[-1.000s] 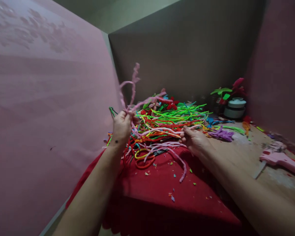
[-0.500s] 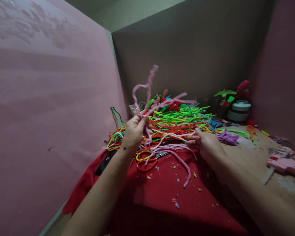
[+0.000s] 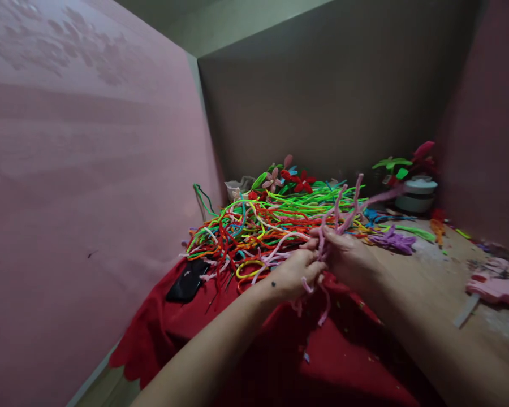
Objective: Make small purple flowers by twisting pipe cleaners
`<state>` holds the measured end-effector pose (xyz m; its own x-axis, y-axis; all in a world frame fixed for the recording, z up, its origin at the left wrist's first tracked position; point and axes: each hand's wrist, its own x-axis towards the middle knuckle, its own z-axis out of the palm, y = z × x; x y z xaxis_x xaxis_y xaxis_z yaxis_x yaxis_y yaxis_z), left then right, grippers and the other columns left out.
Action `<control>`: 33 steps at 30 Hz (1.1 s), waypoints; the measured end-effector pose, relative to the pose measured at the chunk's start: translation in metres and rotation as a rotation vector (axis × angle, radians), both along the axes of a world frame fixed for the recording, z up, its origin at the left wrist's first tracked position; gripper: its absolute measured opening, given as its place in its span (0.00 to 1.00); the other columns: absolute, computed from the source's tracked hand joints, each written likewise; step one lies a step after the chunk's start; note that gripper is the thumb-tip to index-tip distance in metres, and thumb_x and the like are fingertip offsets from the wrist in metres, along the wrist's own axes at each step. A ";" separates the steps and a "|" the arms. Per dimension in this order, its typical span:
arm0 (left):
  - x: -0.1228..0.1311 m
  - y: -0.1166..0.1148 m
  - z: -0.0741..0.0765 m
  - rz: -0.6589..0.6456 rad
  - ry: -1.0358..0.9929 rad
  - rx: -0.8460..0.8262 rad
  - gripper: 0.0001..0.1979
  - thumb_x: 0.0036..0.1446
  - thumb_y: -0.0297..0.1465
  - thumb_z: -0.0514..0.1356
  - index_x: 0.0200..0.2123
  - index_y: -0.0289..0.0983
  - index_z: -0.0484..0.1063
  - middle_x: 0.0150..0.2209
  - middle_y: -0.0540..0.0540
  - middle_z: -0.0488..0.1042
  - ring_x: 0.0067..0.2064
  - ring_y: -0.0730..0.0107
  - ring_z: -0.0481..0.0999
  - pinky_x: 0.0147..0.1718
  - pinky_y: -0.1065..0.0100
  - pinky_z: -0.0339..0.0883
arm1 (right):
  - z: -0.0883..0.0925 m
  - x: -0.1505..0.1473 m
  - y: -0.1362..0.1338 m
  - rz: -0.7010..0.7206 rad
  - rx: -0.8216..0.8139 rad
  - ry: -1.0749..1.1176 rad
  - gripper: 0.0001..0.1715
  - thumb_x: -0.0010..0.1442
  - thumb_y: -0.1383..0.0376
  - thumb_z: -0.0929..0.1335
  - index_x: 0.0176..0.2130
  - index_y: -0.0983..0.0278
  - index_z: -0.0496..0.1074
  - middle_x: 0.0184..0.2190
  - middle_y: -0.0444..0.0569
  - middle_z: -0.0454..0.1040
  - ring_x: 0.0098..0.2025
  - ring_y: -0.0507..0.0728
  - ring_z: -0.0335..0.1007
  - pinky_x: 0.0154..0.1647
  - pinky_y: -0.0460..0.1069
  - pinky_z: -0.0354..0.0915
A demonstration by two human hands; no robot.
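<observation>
Above the red cloth [image 3: 246, 362], my left hand [image 3: 294, 276] and my right hand [image 3: 350, 257] meet, both with fingers closed around pink pipe cleaners [image 3: 338, 217]. Several pink ends stick up and to the right above my right hand, and shorter ends hang below my left fingers. Just behind the hands lies a large heap of green, red and pink pipe cleaners [image 3: 275, 215]. Scissors with a yellow and red handle [image 3: 249, 270] lie left of my hands, partly covered by my left hand.
A black phone [image 3: 187, 281] lies on the cloth at the left. Behind the heap are pipe-cleaner flowers [image 3: 273, 180]. Further right are a purple bundle [image 3: 393, 240], a lidded jar [image 3: 415, 195] and a pink glue gun [image 3: 496, 287].
My left hand has moved right with its pink pipe cleaners and now meets my right hand. The upright pink ends have shifted right, and the phone is more visible.
</observation>
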<state>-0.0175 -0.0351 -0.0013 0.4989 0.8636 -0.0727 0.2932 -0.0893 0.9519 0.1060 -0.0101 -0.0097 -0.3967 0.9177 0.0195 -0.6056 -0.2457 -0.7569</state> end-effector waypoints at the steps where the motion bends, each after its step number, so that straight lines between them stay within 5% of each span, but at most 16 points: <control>1: 0.001 -0.002 0.000 -0.039 -0.006 -0.053 0.07 0.54 0.33 0.52 0.27 0.36 0.60 0.19 0.55 0.59 0.15 0.82 0.56 0.14 0.75 0.49 | 0.001 0.001 0.001 -0.013 -0.056 0.066 0.08 0.55 0.63 0.66 0.28 0.65 0.66 0.18 0.42 0.67 0.20 0.50 0.64 0.20 0.45 0.62; 5: -0.006 -0.011 0.008 -0.189 0.067 -0.093 0.13 0.53 0.38 0.54 0.24 0.36 0.59 0.19 0.55 0.58 0.16 0.81 0.57 0.16 0.75 0.52 | 0.007 0.012 0.008 -0.066 -0.198 0.253 0.16 0.62 0.66 0.60 0.22 0.62 0.54 0.11 0.35 0.49 0.11 0.46 0.46 0.11 0.42 0.51; 9: -0.026 0.002 0.041 -0.422 0.250 0.007 0.09 0.52 0.36 0.57 0.27 0.34 0.66 0.22 0.51 0.66 0.23 0.76 0.66 0.24 0.73 0.62 | 0.013 0.024 0.017 -0.103 -0.224 0.270 0.20 0.64 0.64 0.58 0.21 0.61 0.49 0.11 0.34 0.46 0.10 0.46 0.39 0.08 0.41 0.42; 10: -0.032 0.012 0.050 -0.388 0.265 0.059 0.08 0.53 0.34 0.56 0.32 0.34 0.69 0.26 0.49 0.70 0.26 0.74 0.69 0.28 0.72 0.64 | 0.014 0.026 0.019 -0.111 -0.227 0.276 0.20 0.64 0.64 0.58 0.21 0.61 0.47 0.11 0.34 0.46 0.10 0.46 0.38 0.08 0.41 0.41; 12: -0.042 0.040 0.064 -0.025 0.324 0.347 0.11 0.56 0.32 0.52 0.37 0.34 0.70 0.30 0.47 0.72 0.31 0.72 0.71 0.33 0.70 0.65 | 0.015 0.027 0.023 -0.132 -0.249 0.275 0.21 0.64 0.66 0.58 0.21 0.61 0.46 0.11 0.34 0.44 0.10 0.45 0.37 0.08 0.41 0.40; 14: -0.049 0.074 0.069 0.329 0.632 0.660 0.10 0.54 0.30 0.53 0.38 0.35 0.72 0.36 0.44 0.74 0.37 0.69 0.71 0.39 0.69 0.64 | 0.015 0.022 0.027 -0.140 -0.297 0.224 0.20 0.65 0.68 0.56 0.22 0.62 0.49 0.10 0.33 0.44 0.09 0.45 0.37 0.08 0.41 0.40; 15: -0.051 0.090 0.068 0.405 0.693 0.703 0.10 0.53 0.29 0.54 0.36 0.34 0.73 0.40 0.40 0.73 0.42 0.64 0.70 0.43 0.65 0.62 | 0.015 0.018 0.030 -0.143 -0.326 0.187 0.18 0.65 0.69 0.55 0.23 0.62 0.53 0.09 0.33 0.43 0.09 0.45 0.36 0.08 0.41 0.40; 18: -0.052 0.130 0.057 0.508 0.790 0.699 0.04 0.45 0.23 0.59 0.26 0.31 0.74 0.38 0.32 0.73 0.46 0.53 0.69 0.45 0.59 0.59 | 0.016 0.000 0.045 -0.098 -0.344 0.105 0.18 0.66 0.70 0.53 0.28 0.66 0.61 0.08 0.33 0.46 0.09 0.45 0.39 0.08 0.40 0.43; 21: -0.053 0.148 0.045 0.551 0.831 0.645 0.05 0.35 0.20 0.63 0.17 0.32 0.71 0.27 0.33 0.74 0.40 0.49 0.72 0.39 0.59 0.61 | 0.016 -0.018 0.066 -0.118 -0.307 0.092 0.15 0.64 0.68 0.56 0.29 0.67 0.64 0.14 0.42 0.63 0.11 0.45 0.52 0.11 0.40 0.52; 25: -0.062 0.152 0.042 0.578 0.743 0.659 0.05 0.43 0.28 0.61 0.18 0.35 0.73 0.21 0.42 0.73 0.33 0.61 0.74 0.34 0.67 0.61 | 0.007 -0.033 0.094 -0.208 -0.293 0.072 0.12 0.63 0.68 0.58 0.31 0.66 0.65 0.21 0.45 0.70 0.18 0.50 0.67 0.16 0.43 0.62; 30: -0.075 0.151 0.044 0.674 0.530 0.708 0.14 0.52 0.34 0.52 0.25 0.34 0.74 0.22 0.47 0.73 0.25 0.73 0.71 0.27 0.73 0.62 | -0.009 -0.037 0.107 -0.253 -0.297 0.052 0.09 0.62 0.70 0.58 0.34 0.65 0.67 0.23 0.43 0.70 0.18 0.49 0.67 0.15 0.44 0.61; 33: -0.080 0.152 0.047 0.756 0.210 0.652 0.12 0.51 0.33 0.52 0.27 0.32 0.72 0.21 0.49 0.73 0.21 0.77 0.68 0.23 0.75 0.62 | -0.012 -0.036 0.107 -0.259 -0.304 0.027 0.08 0.61 0.70 0.59 0.34 0.65 0.67 0.23 0.43 0.70 0.17 0.49 0.66 0.14 0.44 0.61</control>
<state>-0.0976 0.1170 0.0458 -0.1619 0.8500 0.5013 0.6434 -0.2943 0.7067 0.0698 0.0966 -0.0218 -0.1548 0.9529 -0.2608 -0.6955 -0.2926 -0.6563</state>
